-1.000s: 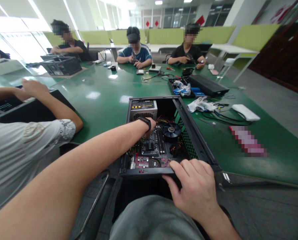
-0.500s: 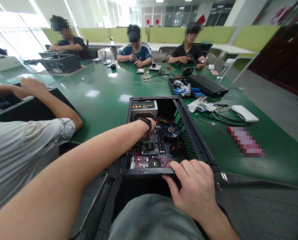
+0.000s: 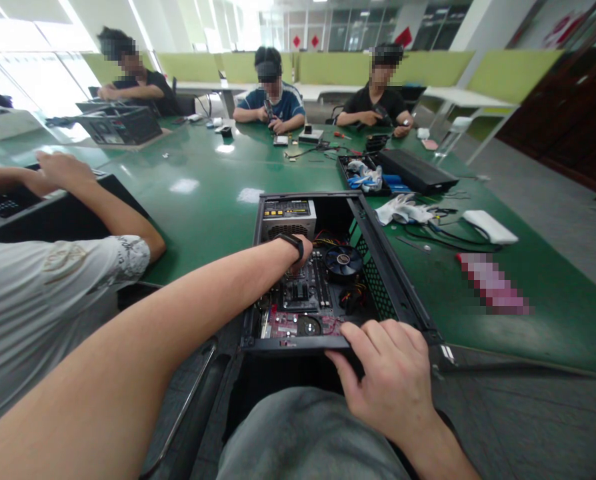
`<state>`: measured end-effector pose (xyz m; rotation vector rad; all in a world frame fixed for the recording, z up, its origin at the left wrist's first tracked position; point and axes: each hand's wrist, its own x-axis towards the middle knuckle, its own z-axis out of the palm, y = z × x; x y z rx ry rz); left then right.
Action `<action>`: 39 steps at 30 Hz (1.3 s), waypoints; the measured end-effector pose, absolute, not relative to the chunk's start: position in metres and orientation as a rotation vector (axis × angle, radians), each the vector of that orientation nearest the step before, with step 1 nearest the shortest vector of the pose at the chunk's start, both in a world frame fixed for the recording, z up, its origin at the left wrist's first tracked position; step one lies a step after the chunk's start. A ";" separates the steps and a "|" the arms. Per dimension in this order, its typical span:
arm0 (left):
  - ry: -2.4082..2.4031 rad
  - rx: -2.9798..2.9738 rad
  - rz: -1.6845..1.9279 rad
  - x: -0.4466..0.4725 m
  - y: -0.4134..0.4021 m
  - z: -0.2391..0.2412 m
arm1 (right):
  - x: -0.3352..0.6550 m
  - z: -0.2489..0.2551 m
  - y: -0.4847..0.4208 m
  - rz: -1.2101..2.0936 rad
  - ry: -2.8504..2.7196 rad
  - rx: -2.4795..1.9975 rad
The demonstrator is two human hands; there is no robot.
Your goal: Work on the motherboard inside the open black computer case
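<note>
An uncovered black computer case [image 3: 401,267] lies before me at the table's near edge. My right hand [image 3: 385,360] grips its near rim, thumb below and fingers on top. My left hand [image 3: 303,250] reaches down inside, by the power supply [image 3: 289,220] and over the motherboard [image 3: 295,293]; its fingers are mostly hidden behind the wrist, which bears a black band [image 3: 292,245]. To the right of that hand sits a round black fan [image 3: 343,263]. A red circuit board [image 3: 285,325] lies along the near side of the case.
On the green table [image 3: 203,223], white gloves [image 3: 403,210], cables, a white pouch [image 3: 491,227] and a pink packet [image 3: 495,287] lie to the right. Behind them is an open black toolbox [image 3: 413,170]. At left, a co-worker's arm [image 3: 113,207] rests over another case.
Hardly anything differs. Both my hands keep their places, the left inside the case and the right on its near rim.
</note>
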<state>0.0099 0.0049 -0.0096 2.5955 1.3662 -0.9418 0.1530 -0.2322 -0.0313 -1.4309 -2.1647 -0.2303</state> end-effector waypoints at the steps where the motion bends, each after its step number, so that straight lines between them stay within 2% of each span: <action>1: 1.362 2.595 -0.956 0.010 0.005 -0.009 | 0.153 -0.031 -0.232 -0.230 -2.165 -1.431; 25: 1.314 2.626 -1.039 0.012 0.008 -0.015 | 0.152 -0.033 -0.231 -0.257 -2.173 -1.436; 39: 1.334 2.623 -0.963 0.010 0.007 -0.013 | 0.151 -0.034 -0.232 -0.256 -2.116 -1.399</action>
